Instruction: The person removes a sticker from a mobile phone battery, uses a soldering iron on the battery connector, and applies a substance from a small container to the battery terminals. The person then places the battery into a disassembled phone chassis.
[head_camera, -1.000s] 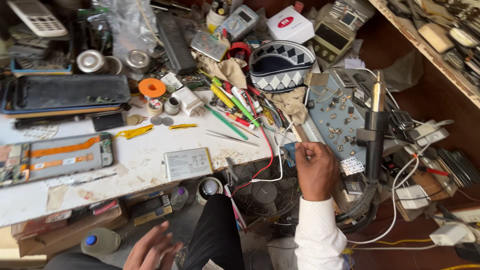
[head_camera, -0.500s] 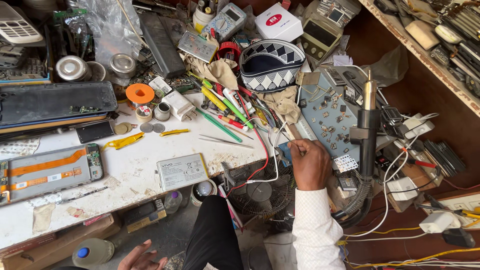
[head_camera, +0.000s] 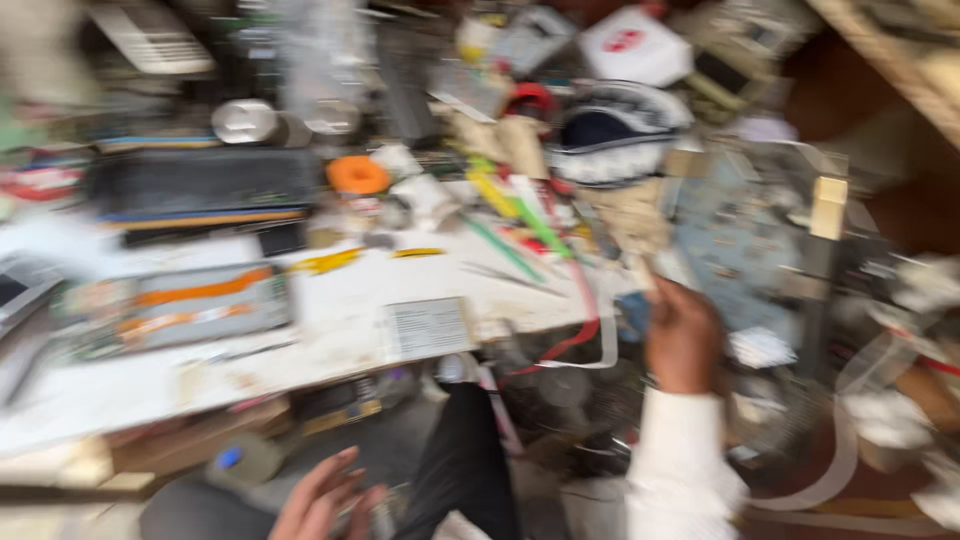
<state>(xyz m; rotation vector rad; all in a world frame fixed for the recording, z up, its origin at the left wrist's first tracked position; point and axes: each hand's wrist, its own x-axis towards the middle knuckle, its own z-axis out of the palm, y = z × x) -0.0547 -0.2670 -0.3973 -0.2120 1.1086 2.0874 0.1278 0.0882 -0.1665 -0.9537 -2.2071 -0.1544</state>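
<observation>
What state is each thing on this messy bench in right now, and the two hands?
Right hand: raised at the bench edge, fingers curled; what it grips is blurred.
Left hand: low by the knee, fingers spread, empty.
Orange round tape roll: lying flat.
Long black tray: flat on the bench.
White worktop: stained, cluttered.
</observation>
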